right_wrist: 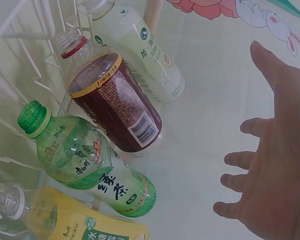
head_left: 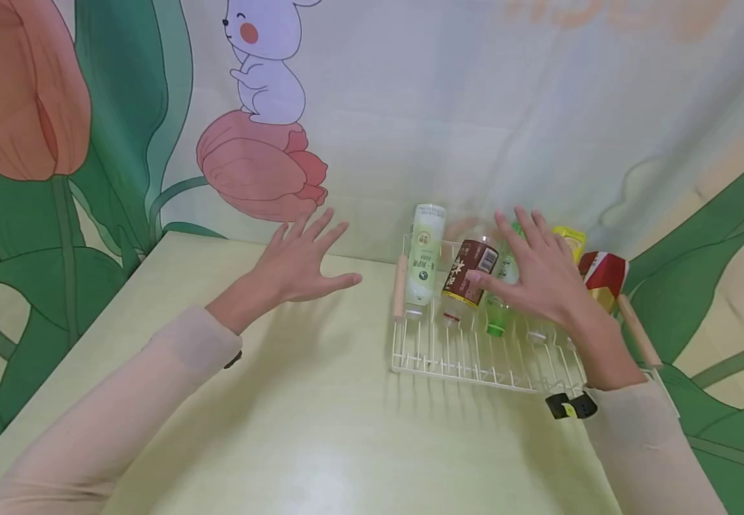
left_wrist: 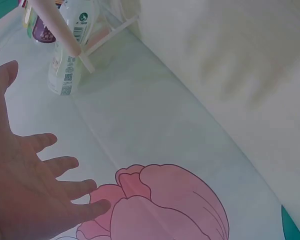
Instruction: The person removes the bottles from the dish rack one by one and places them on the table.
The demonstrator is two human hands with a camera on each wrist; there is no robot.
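My left hand (head_left: pixel 299 261) hovers over the pale table, left of a white wire rack, its fingers spread and holding nothing. My right hand (head_left: pixel 542 275) is spread above the rack (head_left: pixel 468 372), also holding nothing. Several plastic bottles lean in the rack: a pale green-white bottle (head_left: pixel 425 261) at its left, then a brown-labelled bottle (right_wrist: pixel 115 100), a green tea bottle (right_wrist: pixel 95 160) and a yellow-labelled bottle (right_wrist: pixel 80 220). At the right end sits a red and gold item (head_left: pixel 606 275), partly hidden by my right hand. The left wrist view shows my left palm (left_wrist: pixel 30 185) apart from everything.
Wooden handles (head_left: pixel 400 287) stand at the rack's two ends. A curtain (head_left: pixel 372 129) printed with tulips and a white rabbit hangs behind the table (head_left: pixel 269 429). The rack stands near the table's back right.
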